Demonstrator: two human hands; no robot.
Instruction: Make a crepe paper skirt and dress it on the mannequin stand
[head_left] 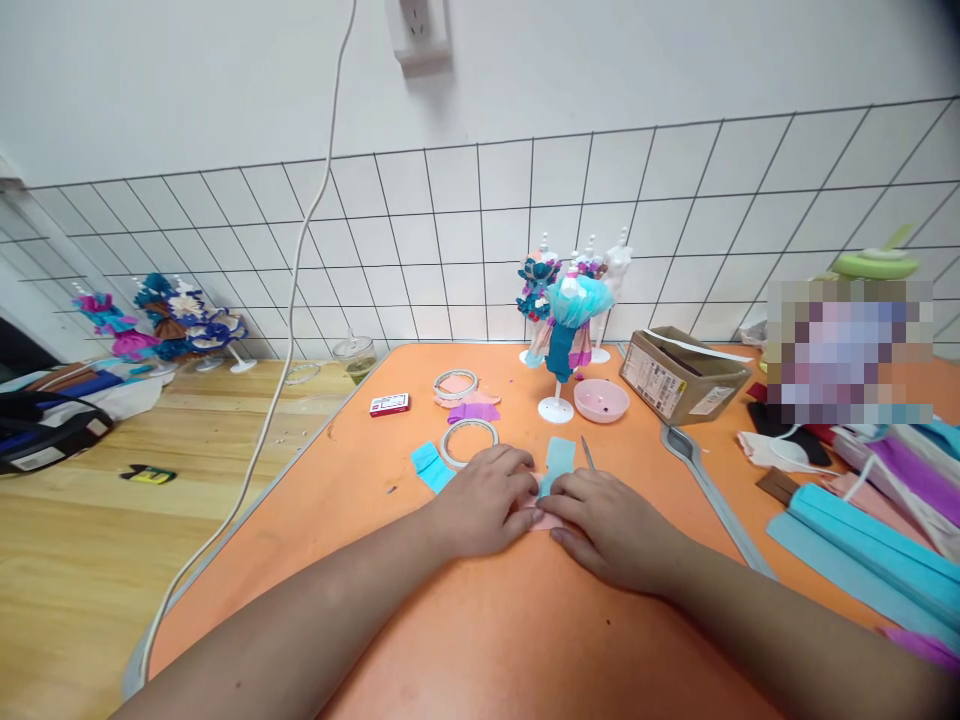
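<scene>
Both hands meet over a small piece of pink crepe paper [545,521] on the orange table [465,630]. My left hand [489,503] has its fingers bent, with thumb and fingertips on the paper's left side. My right hand [616,522] closes on its right side, and its fingertips also touch the lower end of a light blue paper strip [560,457]. The fingers hide most of the pink piece. A thin pointed tool [587,452] lies just beyond the right hand. Past the left hand are a tape roll [448,432] and a bright blue paper piece [433,467].
Behind stand a small dress form in blue paper [574,300], a pink bowl [601,400] and a cardboard box [667,390]. Another tape roll [455,375] and a small red-and-white box [390,404] lie left. Folded blue paper [877,540] fills the right side. A cable [296,270] hangs left.
</scene>
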